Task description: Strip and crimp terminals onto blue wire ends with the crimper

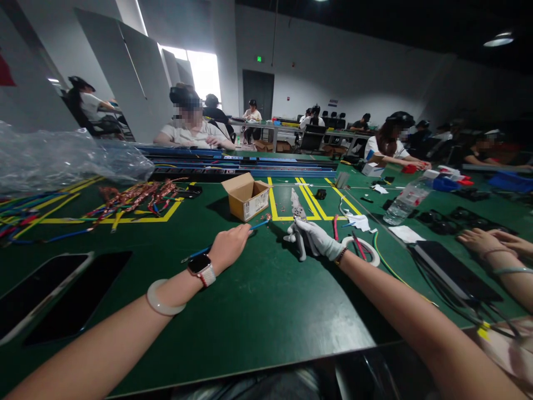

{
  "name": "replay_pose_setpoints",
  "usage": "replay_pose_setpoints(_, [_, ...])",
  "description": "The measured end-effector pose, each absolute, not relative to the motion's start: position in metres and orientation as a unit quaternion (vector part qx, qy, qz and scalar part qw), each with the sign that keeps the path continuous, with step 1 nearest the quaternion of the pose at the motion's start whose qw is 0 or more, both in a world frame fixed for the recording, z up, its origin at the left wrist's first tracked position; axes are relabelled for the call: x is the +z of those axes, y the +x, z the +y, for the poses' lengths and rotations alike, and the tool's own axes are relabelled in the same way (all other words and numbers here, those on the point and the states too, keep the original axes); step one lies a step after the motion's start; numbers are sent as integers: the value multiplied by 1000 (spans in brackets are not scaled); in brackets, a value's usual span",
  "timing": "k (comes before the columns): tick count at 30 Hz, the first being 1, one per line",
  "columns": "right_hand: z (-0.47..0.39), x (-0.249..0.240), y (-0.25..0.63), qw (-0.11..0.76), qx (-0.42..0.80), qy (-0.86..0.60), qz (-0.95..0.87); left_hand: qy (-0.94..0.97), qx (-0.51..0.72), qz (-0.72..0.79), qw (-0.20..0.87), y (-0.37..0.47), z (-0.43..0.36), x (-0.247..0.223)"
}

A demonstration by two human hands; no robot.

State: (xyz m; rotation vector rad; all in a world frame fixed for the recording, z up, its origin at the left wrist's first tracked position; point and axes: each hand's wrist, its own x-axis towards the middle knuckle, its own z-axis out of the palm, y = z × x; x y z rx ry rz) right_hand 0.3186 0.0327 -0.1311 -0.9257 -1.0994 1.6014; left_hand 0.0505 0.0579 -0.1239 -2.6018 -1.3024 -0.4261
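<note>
My left hand (230, 247), bare and with a watch at the wrist, is closed around a blue wire (260, 224). The wire's stripped end points right, and its other end comes out beneath the wrist. In my right hand (318, 238), which wears a white glove, is a wire stripper (298, 206) with its grey handles in the palm and its jaws pointing away from me. The wire end and the tool are apart. Just beyond my left hand stands an open cardboard box (245, 201); its inside is mostly hidden.
Stripped copper wires (144, 199) and coloured wires lie at left, near two phones (79, 297). A tape roll (376, 254), a plastic bottle (408, 199) and a power bank (456, 271) are at right. Another person's hands (487, 241) rest at the right edge.
</note>
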Motion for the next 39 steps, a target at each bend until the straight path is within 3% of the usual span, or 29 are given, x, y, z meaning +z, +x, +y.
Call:
replay_pose_setpoints(8, [35,-128,317,527,580,-382,-490,-886,-158,-423,107,49,59,-128])
replay_pose_setpoints(16, [16,-115,320,543,388,-466,-581,-891,-168,-413,87,51,56,-125])
replay_pose_setpoints(28, [14,-129,323,540,453,-441,-556,-892,-211,-397,34,75,61,-123])
replay_pose_setpoints(39, [14,-137,321,547,421,-471,-550,-896,-208,-393,-8,87,60,-126])
